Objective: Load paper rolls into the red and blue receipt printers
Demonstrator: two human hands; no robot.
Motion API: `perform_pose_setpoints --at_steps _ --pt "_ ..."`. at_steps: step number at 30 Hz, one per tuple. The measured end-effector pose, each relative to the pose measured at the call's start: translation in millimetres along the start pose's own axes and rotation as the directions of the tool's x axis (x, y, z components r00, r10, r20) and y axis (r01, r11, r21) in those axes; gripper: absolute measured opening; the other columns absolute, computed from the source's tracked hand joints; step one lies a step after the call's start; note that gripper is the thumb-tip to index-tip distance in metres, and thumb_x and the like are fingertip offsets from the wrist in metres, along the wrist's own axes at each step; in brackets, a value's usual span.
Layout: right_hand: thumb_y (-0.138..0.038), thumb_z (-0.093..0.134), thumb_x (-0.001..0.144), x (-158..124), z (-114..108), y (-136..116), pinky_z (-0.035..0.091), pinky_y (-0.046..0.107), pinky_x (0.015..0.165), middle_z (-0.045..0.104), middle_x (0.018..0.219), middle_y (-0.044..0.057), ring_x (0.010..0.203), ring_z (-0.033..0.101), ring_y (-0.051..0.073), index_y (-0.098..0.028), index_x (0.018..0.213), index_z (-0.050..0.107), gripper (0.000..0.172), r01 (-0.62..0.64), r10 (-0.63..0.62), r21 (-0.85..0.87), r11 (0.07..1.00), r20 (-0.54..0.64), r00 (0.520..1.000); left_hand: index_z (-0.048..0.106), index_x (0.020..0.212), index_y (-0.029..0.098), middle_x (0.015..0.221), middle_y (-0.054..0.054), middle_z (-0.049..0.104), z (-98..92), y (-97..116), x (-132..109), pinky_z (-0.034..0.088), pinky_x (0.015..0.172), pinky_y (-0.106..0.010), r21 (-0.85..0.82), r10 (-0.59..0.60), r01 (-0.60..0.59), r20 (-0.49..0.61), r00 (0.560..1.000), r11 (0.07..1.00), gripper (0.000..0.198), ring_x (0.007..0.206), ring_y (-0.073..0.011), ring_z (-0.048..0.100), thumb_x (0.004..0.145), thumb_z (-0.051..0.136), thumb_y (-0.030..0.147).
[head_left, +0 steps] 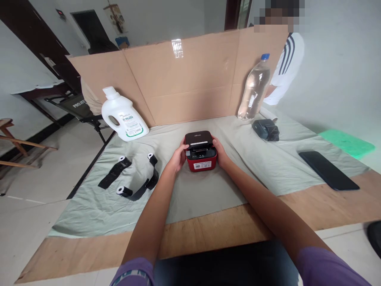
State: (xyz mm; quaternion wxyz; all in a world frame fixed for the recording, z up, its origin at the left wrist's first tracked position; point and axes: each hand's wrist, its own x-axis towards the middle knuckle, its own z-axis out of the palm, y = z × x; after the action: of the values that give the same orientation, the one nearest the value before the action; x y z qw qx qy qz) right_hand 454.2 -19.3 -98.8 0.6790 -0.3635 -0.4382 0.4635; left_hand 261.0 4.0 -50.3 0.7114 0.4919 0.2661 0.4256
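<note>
A small red-and-black printer [201,165] sits on the cloth in front of me, its dark lid [199,137] partly raised so that the inside shows. My left hand [179,155] grips its left side, with the thumb near the lid's edge. Against the right side rests my right hand [219,151], its fingers curled around the lid's corner and partly hidden. To the left lie black ribbon rolls with white cores: one short strip [114,173] and one longer ribbon [139,192] wound between two cores.
Behind the cloth [208,198] stands a cardboard panel [190,87]. A white jug [126,119] is at back left, a clear bottle [254,93] at back right. Nearby are a dark wrapped object [266,130] and a phone [329,170]. Another person [287,67] is behind the panel.
</note>
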Motion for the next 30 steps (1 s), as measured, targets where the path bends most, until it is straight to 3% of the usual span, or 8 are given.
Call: perform_pose_setpoints --at_steps 9,15,22,30 --pt "-0.063 0.059 0.084 1 2 0 0.038 0.045 0.117 0.065 0.133 -0.002 0.133 0.053 0.025 -0.032 0.127 0.062 0.054 0.000 0.000 -0.014 1.000 -0.016 1.000 0.046 0.146 0.030 0.133 -0.002 0.065 3.1 2 -1 0.050 0.097 -0.039 -0.001 -0.006 0.006 -0.007 1.000 1.000 0.071 0.116 -0.0260 0.062 0.076 0.058 0.034" --pt "-0.039 0.063 0.072 9 1 2 0.039 0.050 0.113 0.068 0.126 0.001 0.126 0.057 0.030 -0.029 0.117 0.062 0.046 -0.057 0.058 0.035 0.998 -0.043 0.997 0.043 0.147 0.029 0.134 0.001 0.064 0.8 -3 3 0.050 0.097 -0.033 0.011 -0.018 0.019 -0.087 0.996 1.000 0.084 0.118 -0.0226 0.060 0.064 0.054 0.018" --pt "-0.030 0.057 0.065 10 4 -1 0.041 0.051 0.110 0.069 0.122 0.001 0.123 0.058 0.030 -0.028 0.114 0.061 0.049 -0.087 0.091 0.069 0.994 -0.055 0.994 0.046 0.146 0.031 0.132 0.002 0.064 -1.1 -6 2 0.052 0.086 -0.028 -0.003 -0.010 0.009 -0.087 0.996 1.000 0.085 0.113 -0.0208 0.062 0.063 0.055 0.017" --pt "-0.025 0.057 0.059 10 6 -9 0.051 0.039 0.086 0.072 0.111 -0.002 0.103 0.063 0.025 -0.026 0.107 0.065 0.049 -0.147 0.158 0.117 0.982 -0.098 0.983 0.048 0.143 0.027 0.121 0.000 0.069 0.5 -3 1 0.051 0.071 -0.022 -0.018 -0.024 0.023 -0.092 0.995 1.000 0.084 0.098 -0.0171 0.066 0.061 0.058 0.016"
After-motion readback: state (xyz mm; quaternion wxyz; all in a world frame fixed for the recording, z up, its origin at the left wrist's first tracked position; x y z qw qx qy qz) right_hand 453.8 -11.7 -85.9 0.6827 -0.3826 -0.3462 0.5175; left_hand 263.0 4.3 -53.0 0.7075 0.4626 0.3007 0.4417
